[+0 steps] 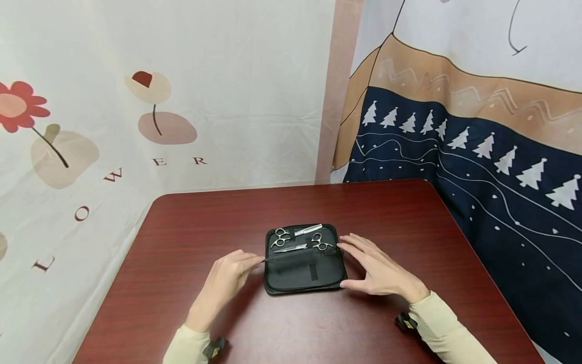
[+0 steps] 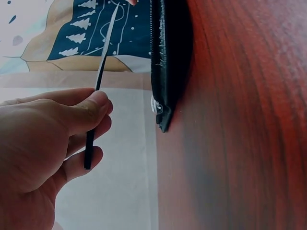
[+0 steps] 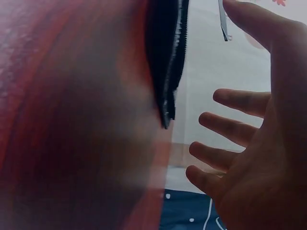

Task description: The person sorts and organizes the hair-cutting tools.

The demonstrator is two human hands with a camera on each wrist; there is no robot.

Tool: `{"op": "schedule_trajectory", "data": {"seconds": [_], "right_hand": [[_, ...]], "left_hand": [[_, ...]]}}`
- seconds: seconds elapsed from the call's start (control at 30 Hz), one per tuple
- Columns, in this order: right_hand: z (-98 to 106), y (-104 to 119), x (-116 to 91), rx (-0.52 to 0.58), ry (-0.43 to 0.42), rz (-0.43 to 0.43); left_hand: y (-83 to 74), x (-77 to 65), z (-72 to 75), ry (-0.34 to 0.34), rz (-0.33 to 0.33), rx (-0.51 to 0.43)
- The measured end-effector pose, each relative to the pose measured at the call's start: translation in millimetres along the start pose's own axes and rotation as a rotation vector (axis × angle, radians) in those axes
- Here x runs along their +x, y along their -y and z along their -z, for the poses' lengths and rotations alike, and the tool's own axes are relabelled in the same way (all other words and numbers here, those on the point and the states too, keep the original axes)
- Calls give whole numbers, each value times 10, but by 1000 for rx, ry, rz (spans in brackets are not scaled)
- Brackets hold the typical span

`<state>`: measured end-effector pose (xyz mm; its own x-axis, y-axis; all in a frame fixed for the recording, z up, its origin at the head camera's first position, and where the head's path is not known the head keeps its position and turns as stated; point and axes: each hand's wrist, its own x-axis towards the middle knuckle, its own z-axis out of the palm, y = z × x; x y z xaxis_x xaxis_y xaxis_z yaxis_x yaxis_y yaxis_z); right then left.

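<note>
A black zip case (image 1: 291, 280) lies open and flat on the table. Two pairs of silver scissors sit in its upper half: one pair (image 1: 308, 230) at the back, another (image 1: 293, 248) in front of it. My left hand (image 1: 231, 273), at the case's left edge, pinches a thin, flat black tool (image 2: 101, 67) between thumb and fingers. Seen nearly edge-on, this tool looks pale towards its far end and points over the case. To the right of the case, my right hand (image 1: 379, 270) has its fingers spread, thumb close to the front right corner and fingertips near the right edge.
The case rests on a dark red wooden table (image 1: 204, 222) with rounded back corners. Behind it hang a pale curtain (image 1: 254, 101) with flower prints and a navy cloth (image 1: 400, 151) with white trees. A dark strap loop (image 1: 313, 272) crosses the case's front half.
</note>
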<state>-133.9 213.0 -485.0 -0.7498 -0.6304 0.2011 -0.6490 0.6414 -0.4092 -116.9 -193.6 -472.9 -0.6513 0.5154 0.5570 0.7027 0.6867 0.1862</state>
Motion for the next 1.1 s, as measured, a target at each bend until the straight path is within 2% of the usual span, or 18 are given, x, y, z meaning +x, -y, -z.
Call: {"op": "schedule_trajectory", "data": {"seconds": [0.33, 0.6, 0.8, 1.1], "right_hand": [[-88, -34, -12, -40, 45, 10], [-120, -35, -20, -49, 55, -7], [-160, -54, -11, -56, 65, 2], [-193, -64, -10, -65, 65, 7]], "left_hand": [[24, -55, -31, 67, 25, 9], [32, -83, -37, 77, 33, -5], [41, -123, -32, 113, 48, 15], [56, -170, -15, 106, 45, 2]]}}
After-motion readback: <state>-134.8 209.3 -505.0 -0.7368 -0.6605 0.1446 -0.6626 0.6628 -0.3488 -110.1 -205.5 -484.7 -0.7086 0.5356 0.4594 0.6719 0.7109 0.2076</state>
